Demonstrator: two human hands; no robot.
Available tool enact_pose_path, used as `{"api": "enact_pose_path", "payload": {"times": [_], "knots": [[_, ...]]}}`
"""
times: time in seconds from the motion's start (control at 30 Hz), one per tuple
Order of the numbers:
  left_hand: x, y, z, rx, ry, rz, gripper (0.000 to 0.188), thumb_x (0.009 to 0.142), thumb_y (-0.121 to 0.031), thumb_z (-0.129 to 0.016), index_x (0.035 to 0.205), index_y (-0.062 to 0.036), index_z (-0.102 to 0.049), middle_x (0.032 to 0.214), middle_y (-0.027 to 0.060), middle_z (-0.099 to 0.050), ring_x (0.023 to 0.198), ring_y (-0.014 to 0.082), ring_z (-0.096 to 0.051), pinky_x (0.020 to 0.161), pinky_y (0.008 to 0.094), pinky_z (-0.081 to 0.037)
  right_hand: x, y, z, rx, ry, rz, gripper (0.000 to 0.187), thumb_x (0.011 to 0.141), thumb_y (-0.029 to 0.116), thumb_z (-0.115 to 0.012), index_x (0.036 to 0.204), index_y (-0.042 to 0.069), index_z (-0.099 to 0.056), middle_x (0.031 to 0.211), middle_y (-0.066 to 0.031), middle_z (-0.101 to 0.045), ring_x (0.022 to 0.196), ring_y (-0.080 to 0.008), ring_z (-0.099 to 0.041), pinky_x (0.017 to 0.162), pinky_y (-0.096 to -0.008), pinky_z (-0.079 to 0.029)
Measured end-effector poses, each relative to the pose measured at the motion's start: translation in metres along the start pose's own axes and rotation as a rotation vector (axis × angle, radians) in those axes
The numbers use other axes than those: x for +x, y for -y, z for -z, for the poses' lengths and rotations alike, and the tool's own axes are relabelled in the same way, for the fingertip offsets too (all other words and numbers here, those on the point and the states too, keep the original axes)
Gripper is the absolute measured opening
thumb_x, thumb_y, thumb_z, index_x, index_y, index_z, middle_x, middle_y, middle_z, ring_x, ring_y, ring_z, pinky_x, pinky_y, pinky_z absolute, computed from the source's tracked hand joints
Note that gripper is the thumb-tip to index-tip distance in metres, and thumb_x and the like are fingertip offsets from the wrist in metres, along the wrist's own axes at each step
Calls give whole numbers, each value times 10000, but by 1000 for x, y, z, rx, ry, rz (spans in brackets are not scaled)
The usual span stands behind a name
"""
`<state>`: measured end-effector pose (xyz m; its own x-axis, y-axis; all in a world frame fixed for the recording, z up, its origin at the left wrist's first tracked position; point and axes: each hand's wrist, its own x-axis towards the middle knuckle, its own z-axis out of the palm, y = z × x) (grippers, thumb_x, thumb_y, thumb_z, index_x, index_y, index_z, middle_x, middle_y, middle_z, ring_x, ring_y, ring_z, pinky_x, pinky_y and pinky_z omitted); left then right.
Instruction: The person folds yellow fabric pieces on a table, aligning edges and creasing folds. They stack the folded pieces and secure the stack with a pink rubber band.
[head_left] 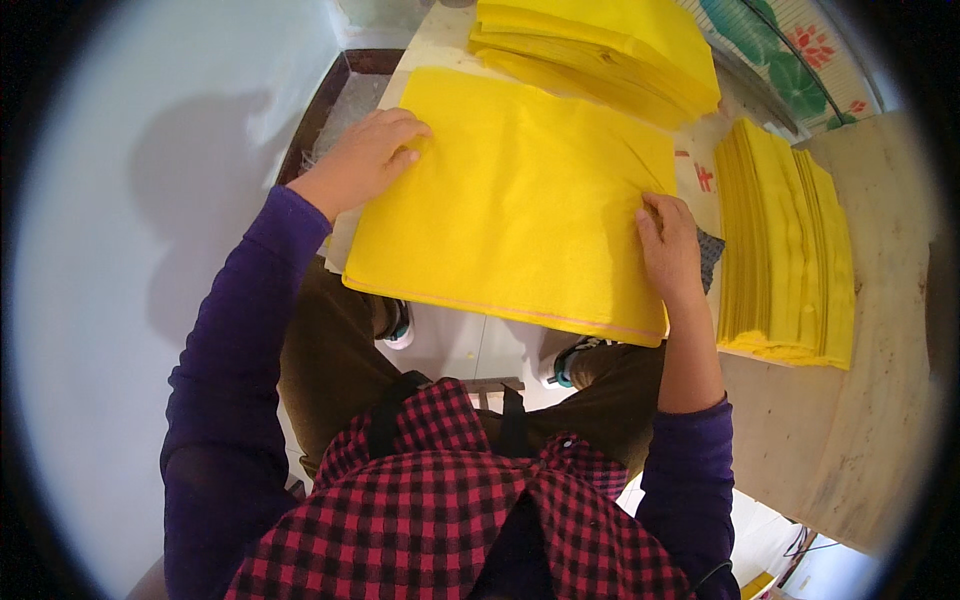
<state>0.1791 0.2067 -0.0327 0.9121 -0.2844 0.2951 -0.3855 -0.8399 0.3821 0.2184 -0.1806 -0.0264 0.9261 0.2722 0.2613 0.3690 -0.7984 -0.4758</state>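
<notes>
smoothing, by the look: yellow cloth (510,215) lies on the table (430,42), between the hands. left hand (372,155) loosely open at its left edge; right hand (672,245) curled at the right, can't tell if pinching. pull evenly outward, keep edges square.

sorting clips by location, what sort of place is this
Probably a small fabric workroom, though that's a guess: a yellow cloth lies spread out, a thick yellow pile sits beyond it, and a layered yellow stack rests on a wooden tabletop.
</notes>
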Motion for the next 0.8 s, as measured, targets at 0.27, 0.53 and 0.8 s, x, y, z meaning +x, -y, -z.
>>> {"api": "enact_pose_path", "payload": {"times": [0.27,0.53,0.8], "knots": [[-20,-7,16,-35,147,14,272,890,-65,-552,1160,-41,-564,1209,155,-537,1185,338,-471,1036,406,-356,-31,6,23,18,1,54,286,878,125,-609,1121,-27,-602,1198,-219,-576,1137,-386,-524,984,-415,-413],[5,-2,6,-8,120,76,291,858,-44,-602,1144,-62,-554,1213,149,-519,1176,342,-472,1032,397,-364,26,3,-19,-34,80,101,436,929,227,-561,1282,-26,-526,1387,-212,-464,1299,-368,-410,1094,-406,-325],[-4,-1,-4,80,60,61,343,845,-60,-627,1175,-76,-537,1232,132,-507,1195,335,-461,1038,424,-354,33,-14,-16,-190,35,-86,557,948,324,-533,1385,-6,-431,1460,-211,-390,1381,-352,-317,1146,-431,-231]]}}
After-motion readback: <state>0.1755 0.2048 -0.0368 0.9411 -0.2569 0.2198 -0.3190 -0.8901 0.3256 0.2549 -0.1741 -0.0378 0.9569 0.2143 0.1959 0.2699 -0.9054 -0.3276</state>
